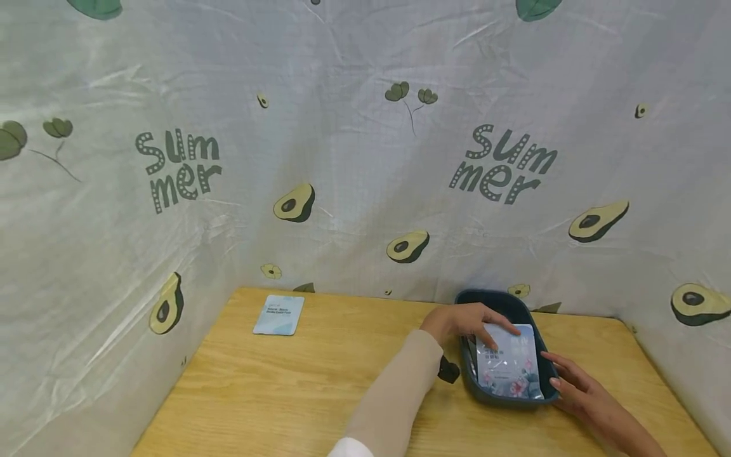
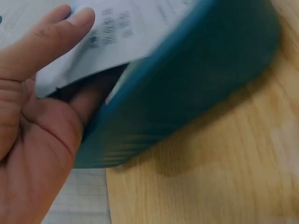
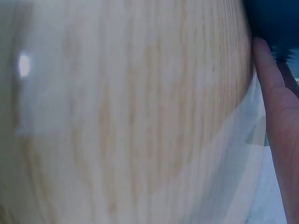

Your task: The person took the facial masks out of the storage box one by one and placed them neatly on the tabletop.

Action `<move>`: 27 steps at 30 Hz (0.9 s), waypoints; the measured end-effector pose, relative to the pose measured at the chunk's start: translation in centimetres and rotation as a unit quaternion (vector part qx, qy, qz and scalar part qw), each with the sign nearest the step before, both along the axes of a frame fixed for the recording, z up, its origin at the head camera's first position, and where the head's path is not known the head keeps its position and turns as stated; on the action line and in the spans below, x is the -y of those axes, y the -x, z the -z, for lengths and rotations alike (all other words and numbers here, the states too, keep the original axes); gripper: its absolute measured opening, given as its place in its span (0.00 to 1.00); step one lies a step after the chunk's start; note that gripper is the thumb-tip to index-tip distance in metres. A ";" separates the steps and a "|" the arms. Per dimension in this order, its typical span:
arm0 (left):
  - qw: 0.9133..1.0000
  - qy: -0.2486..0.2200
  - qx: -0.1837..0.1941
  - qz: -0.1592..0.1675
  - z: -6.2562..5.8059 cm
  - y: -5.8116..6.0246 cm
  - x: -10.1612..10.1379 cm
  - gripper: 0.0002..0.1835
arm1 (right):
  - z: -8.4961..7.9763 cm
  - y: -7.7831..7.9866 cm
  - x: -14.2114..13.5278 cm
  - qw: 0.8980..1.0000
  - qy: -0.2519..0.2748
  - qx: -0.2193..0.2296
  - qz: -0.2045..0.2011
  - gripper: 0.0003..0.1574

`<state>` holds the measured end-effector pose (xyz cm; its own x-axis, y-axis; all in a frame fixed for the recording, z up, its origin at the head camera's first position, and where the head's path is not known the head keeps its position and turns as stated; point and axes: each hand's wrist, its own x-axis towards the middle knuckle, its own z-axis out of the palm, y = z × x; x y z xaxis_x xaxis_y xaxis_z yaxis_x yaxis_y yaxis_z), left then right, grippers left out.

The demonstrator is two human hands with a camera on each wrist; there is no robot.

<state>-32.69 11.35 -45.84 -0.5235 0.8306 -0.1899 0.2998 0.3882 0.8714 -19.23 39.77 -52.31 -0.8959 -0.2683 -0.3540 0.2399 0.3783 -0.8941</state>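
Note:
A dark blue-green basket stands on the table at the right. Inside it lies a pale flat sachet printed with pink flowers and small text. My left hand reaches over the basket from the left and grips this sachet by its edge. In the left wrist view the thumb lies on top of the sachet, while a finger goes under it into the dark of the basket. My right hand rests against the basket's right side with its fingers extended at the wall; the right wrist view shows them only partly.
Another pale sachet lies flat at the far left of the wooden table. White cloth with avocado prints and "summer" lettering hangs behind the table and along both sides. A small black device sits at the left wrist.

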 end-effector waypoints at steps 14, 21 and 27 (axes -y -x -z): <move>0.990 -0.105 0.078 -0.044 0.7 -2.5 0.1 0.29 | -0.2 0.5 0.3 0.999 0.024 0.020 0.015 0.43; 0.963 -0.196 0.075 -0.166 1.5 -4.2 -1.1 0.29 | 0.0 0.1 -0.1 1.000 0.009 0.021 0.012 0.45; 0.951 -0.193 0.016 -0.240 2.3 -4.7 -1.7 0.22 | 0.2 0.1 0.1 0.999 0.021 0.035 0.018 0.48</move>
